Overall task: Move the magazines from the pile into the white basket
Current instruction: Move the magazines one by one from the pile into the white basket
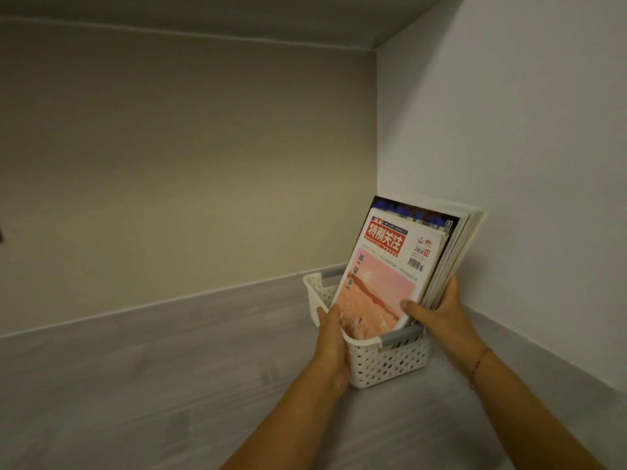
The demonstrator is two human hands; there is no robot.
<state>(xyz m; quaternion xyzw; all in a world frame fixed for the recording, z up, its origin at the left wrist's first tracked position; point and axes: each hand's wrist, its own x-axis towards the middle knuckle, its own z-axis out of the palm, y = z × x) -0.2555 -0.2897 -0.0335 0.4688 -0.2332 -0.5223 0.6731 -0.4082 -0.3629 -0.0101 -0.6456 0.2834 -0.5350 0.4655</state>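
A white perforated basket (pixel 386 362) with grey handles sits on the grey surface in the corner. Several magazines (pixel 400 266) stand upright and tilted in it, the front one with a red title and a pink-orange cover. My left hand (pixel 330 337) grips the basket's left rim, thumb at the front magazine's lower left edge. My right hand (pixel 437 315) holds the stack from its right side, thumb pressed on the front cover and fingers behind. The magazines' lower ends are hidden inside the basket.
The grey wood-grain surface (pixel 169 385) stretches left and toward me. A beige back wall (pixel 186 164) and a white side wall (pixel 526 164) meet just behind the basket. The basket stands close to both walls.
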